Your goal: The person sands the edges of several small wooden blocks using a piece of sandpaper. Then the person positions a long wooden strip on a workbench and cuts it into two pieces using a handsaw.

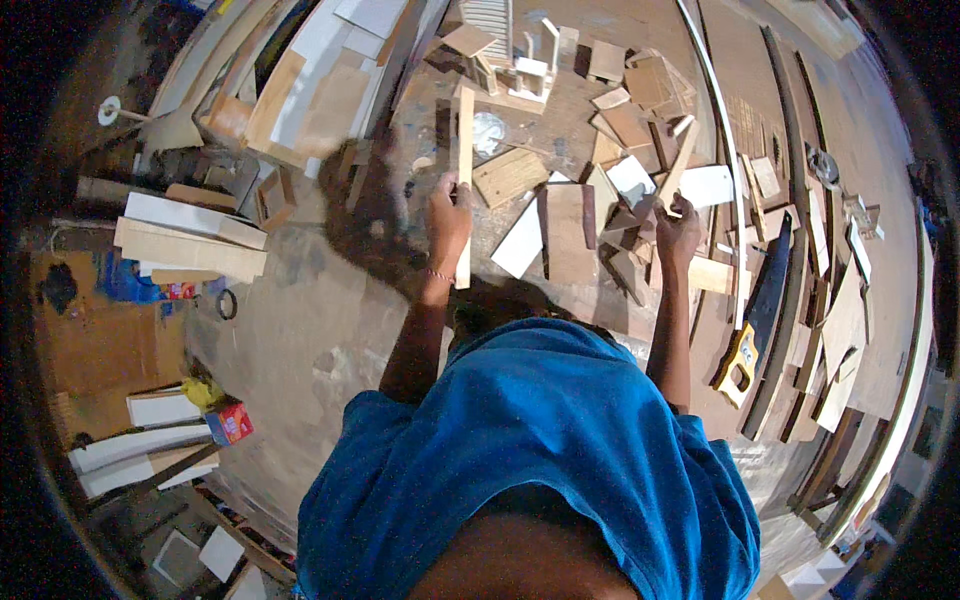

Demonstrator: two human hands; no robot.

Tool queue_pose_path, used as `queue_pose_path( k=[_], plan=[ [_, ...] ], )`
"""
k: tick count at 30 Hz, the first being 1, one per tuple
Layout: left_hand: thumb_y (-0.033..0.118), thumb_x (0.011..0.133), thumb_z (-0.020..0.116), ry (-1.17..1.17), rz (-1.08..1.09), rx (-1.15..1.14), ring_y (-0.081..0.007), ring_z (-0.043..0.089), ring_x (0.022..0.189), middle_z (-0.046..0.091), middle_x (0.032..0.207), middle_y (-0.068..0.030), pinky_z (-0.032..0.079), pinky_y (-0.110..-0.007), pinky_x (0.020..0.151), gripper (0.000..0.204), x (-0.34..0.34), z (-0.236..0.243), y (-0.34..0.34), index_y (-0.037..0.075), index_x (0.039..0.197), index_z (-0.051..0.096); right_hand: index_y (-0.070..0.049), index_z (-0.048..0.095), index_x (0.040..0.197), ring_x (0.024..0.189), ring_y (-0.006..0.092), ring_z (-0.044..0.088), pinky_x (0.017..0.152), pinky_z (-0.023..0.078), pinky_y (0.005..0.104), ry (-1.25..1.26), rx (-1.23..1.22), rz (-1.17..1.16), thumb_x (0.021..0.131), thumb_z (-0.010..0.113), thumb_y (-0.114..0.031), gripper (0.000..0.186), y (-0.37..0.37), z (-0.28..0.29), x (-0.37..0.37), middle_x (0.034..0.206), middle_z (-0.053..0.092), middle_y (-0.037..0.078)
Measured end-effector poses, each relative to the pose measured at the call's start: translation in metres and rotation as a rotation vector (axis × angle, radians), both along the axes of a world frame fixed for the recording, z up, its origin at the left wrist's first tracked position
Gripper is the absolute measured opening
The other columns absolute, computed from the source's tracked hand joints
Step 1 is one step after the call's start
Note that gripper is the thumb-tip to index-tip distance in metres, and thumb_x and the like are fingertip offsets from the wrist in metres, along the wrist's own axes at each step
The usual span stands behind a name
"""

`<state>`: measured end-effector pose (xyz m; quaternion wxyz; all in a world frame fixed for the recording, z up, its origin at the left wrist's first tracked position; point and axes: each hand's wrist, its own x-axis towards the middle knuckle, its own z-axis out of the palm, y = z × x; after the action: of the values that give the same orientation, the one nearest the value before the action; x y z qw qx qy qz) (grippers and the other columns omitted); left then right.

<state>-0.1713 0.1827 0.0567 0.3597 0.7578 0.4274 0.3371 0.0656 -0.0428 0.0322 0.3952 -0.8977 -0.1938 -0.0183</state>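
Observation:
My left hand (449,218) is closed round a long, narrow wooden strip (465,130), which points away from me. To the right, my right hand (679,232) grips the near end of a shorter wooden strip (683,155), tilted up and to the right. Between the two hands lie a brown-edged board (571,232), a white panel (520,245) and a light wooden block (510,177). Several offcuts sit around and under my right hand, among them a white piece (706,186).
A handsaw (757,310) with a yellow handle lies to the right beside long dark strips. At the far side stands a small wooden frame (530,80). Boards (190,235) are stacked at the left, near a black ring (227,304) and a red-blue box (230,424).

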Motion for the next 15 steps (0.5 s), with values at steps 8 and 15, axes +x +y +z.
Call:
queue_pose_path(
  k=[8,15],
  plan=[
    [0.011,0.077,0.054,0.292,0.046,0.107,-0.0381,0.058,0.077,0.060,0.079,-0.0229,0.045,-0.043,0.067,0.018,-0.008,-0.014,0.094,-0.002,0.088,0.059,0.003,0.059,0.096,0.069,0.0218,0.061,0.064,0.047,0.0318,0.266,0.222,0.566,0.073,0.062,-0.009,0.026,0.123,0.031,-0.120,0.078,0.063,0.015],
    [0.014,0.071,0.058,0.453,-0.002,0.155,-0.0346,0.059,0.079,0.061,0.079,-0.0203,0.047,-0.041,0.069,0.017,0.019,-0.056,0.168,0.000,0.080,0.061,0.002,0.060,0.094,0.062,0.0219,0.060,0.058,0.047,0.0315,0.203,0.009,0.866,0.071,0.067,-0.010,0.026,0.203,-0.004,-0.193,0.073,0.062,0.016]
  ],
)
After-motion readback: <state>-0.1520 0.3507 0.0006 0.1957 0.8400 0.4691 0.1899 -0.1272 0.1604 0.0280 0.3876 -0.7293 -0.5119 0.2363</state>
